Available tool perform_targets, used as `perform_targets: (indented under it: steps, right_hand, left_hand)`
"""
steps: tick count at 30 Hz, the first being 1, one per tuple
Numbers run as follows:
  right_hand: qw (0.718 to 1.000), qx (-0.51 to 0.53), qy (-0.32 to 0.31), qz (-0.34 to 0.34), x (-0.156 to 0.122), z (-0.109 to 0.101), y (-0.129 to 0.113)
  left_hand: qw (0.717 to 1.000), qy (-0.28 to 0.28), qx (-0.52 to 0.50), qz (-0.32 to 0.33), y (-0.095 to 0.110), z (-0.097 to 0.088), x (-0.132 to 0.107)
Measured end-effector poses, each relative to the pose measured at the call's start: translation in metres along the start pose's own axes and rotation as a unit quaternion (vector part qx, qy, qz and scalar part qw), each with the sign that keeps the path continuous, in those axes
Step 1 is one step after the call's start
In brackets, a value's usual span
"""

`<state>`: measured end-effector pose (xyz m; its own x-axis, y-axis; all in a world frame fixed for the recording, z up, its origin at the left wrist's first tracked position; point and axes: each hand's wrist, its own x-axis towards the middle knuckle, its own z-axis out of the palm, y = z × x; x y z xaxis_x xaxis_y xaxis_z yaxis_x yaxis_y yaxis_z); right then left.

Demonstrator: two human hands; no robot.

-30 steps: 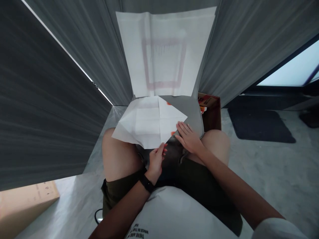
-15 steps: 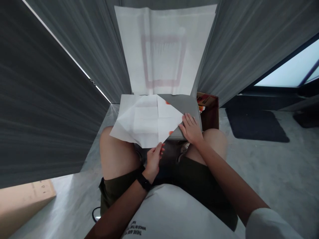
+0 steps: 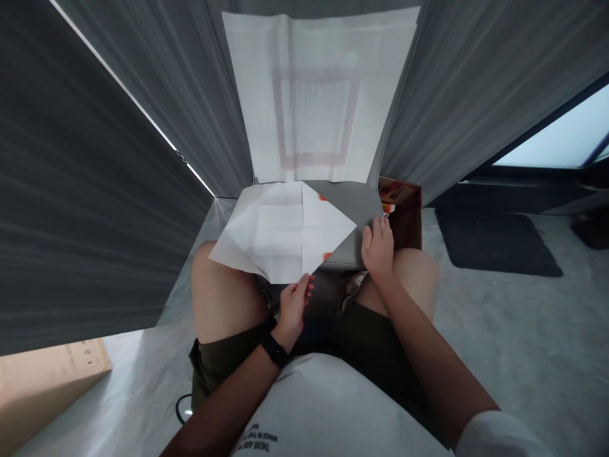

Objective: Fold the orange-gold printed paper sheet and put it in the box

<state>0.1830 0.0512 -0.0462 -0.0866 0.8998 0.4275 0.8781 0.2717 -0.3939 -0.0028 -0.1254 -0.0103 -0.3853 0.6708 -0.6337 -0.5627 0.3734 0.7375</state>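
A creased white paper sheet (image 3: 280, 231) lies across the grey chair seat (image 3: 347, 255), its right end folded to a point with small orange patches along the edges. My left hand (image 3: 294, 303) pinches the paper's near edge, thumb on top and fingers beneath. To the right of the pointed tip, my right hand (image 3: 379, 246) rests by the seat's right side, apart from the paper, its fingers stretched out and holding nothing. The paper's left corner overhangs the seat near my left knee.
A large white sheet (image 3: 316, 114) with a faint reddish frame covers the chair's back. Grey curtains (image 3: 176, 82) hang on both sides. An open cardboard box (image 3: 404, 212) stands right of the chair, a dark mat (image 3: 495, 242) beyond it. Another carton (image 3: 52, 384) sits at lower left.
My right hand has left the paper's pointed tip and moved right to the seat's side. The sheet's far-left corner looks more bent in. My left hand keeps its pinch.
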Motion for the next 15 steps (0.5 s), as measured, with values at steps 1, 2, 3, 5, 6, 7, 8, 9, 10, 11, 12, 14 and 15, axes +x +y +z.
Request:
perform_targets:
  steps: [1,2,3,5,6,7,8,9,10,11,12,14,15]
  right_hand:
    - [1.000,0.005,-0.002,-0.008,0.000,0.000,0.001]
    - [1.000,0.006,-0.009,-0.023,-0.001,0.001,0.000]
    - [0.999,0.005,-0.020,-0.040,-0.002,0.001,-0.001]
    - [0.997,-0.003,-0.042,-0.062,-0.003,0.000,-0.005]
    - [0.997,-0.008,-0.050,-0.064,-0.004,-0.001,-0.008]
    - [0.996,-0.012,-0.056,-0.061,-0.004,-0.003,-0.010]
    - [0.996,-0.013,-0.062,-0.059,-0.003,-0.005,-0.013]
    - [0.996,-0.011,-0.070,-0.060,-0.003,-0.006,-0.016]
    - [0.994,-0.004,-0.079,-0.070,-0.003,-0.008,-0.019]
    - [0.992,0.005,-0.092,-0.088,-0.004,-0.009,-0.023]
    - [0.988,0.017,-0.108,-0.112,-0.005,-0.009,-0.027]
    - [0.976,0.038,-0.140,-0.162,-0.008,-0.009,-0.034]
    - [0.971,0.045,-0.151,-0.177,-0.010,-0.008,-0.037]
  left_hand:
    - [1.000,0.002,-0.001,-0.001,0.000,0.000,0.000]
    - [1.000,0.004,-0.002,-0.002,0.000,0.000,0.000]
    - [1.000,0.006,-0.003,-0.003,0.000,0.001,0.000]
    - [1.000,0.008,-0.005,-0.006,0.000,0.001,0.000]
    - [1.000,0.010,-0.005,-0.008,0.000,0.001,0.000]
    - [1.000,0.012,-0.004,-0.010,0.001,0.001,-0.001]
    - [1.000,0.013,0.000,-0.009,0.001,0.001,-0.001]
    - [1.000,0.013,0.004,-0.008,0.001,0.001,-0.001]
    - [1.000,0.011,0.009,-0.004,0.001,0.002,-0.001]
    - [1.000,0.007,0.013,-0.001,0.001,0.002,-0.001]
    - [1.000,0.002,0.017,0.002,0.001,0.003,-0.001]
    - [1.000,-0.013,0.023,0.006,0.002,0.004,0.000]
    - [0.999,-0.024,0.027,0.003,0.004,0.004,0.000]
